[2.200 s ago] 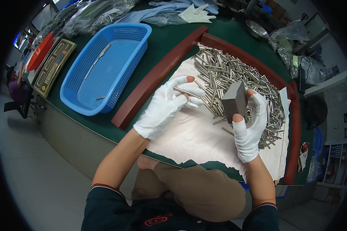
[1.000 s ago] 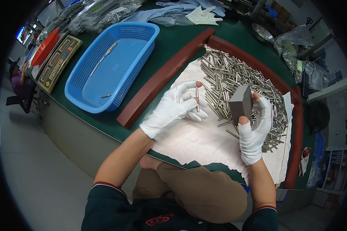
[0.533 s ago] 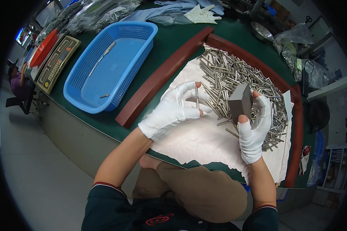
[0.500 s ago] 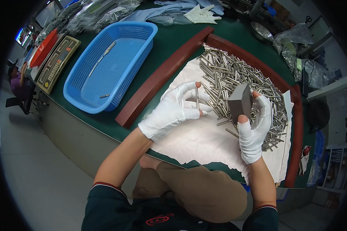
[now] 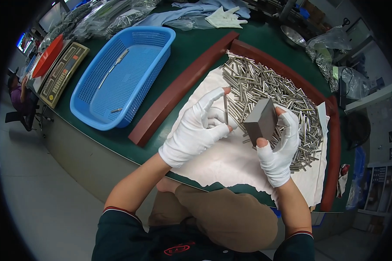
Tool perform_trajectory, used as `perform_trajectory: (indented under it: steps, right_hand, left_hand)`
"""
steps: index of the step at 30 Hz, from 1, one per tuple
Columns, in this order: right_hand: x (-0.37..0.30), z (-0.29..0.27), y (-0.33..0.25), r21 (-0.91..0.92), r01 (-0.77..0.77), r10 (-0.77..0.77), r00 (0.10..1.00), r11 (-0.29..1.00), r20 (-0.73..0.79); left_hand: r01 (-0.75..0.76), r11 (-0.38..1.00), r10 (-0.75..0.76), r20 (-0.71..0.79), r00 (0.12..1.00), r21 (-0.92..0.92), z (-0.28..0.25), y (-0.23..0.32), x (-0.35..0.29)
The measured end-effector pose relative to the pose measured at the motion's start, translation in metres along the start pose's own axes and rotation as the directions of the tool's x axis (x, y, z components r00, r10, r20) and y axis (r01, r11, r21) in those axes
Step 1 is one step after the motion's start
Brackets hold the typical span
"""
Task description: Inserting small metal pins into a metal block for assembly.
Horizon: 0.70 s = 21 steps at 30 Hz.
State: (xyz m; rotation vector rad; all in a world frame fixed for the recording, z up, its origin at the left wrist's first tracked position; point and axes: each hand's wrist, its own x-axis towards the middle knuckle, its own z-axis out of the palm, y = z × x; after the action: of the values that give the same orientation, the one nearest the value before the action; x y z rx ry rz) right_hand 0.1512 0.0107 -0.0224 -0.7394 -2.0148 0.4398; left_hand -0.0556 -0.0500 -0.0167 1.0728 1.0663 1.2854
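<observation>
Both my hands wear white gloves with bare thumb and index fingertips. My left hand (image 5: 199, 124) is closed on a thin metal rod (image 5: 225, 108), pinched at its two ends between thumb and index finger and held roughly upright. My right hand (image 5: 282, 150) grips a dark grey rectangular block (image 5: 259, 123), thumb on the near side and fingers on the far side. The block is tilted, a short gap to the right of the rod. Beneath and beyond the hands, a pile of similar metal rods (image 5: 265, 80) lies on a white cloth (image 5: 217, 167).
Dark red bars (image 5: 161, 106) frame the cloth on the green table (image 5: 196, 56). Left of them stands a blue perforated basket (image 5: 137, 93) with a few metal pieces inside. Farther left is a scale (image 5: 64, 74) with a red tray (image 5: 49, 56). A person (image 5: 18, 95) sits at far left.
My right hand has brought the block leftward, closer to the rod, and tilted it more. My left hand still pinches the rod, having shifted only slightly.
</observation>
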Motion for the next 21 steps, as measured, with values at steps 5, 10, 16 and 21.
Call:
perform_trajectory:
  steps: [5,10,16,21]
  right_hand:
    - [0.000,0.007,-0.011,-0.043,0.132,-0.131,0.991,0.990,0.022]
    - [-0.001,0.013,-0.013,-0.025,0.171,-0.171,0.985,0.985,0.014]
    - [0.000,0.012,-0.016,-0.061,0.189,-0.189,0.982,0.980,-0.003]
    - [0.000,0.013,-0.017,-0.072,0.203,-0.203,0.979,0.977,0.004]
  left_hand:
    - [-0.251,0.957,0.250,0.021,0.968,0.147,0.007,-0.007,-0.004]
    - [-0.427,0.815,0.446,0.046,0.894,0.393,0.006,-0.016,-0.002]
    - [-0.473,0.755,0.506,0.054,0.861,0.454,0.010,-0.012,-0.004]
    - [-0.463,0.760,0.498,0.049,0.866,0.455,0.014,-0.009,-0.006]
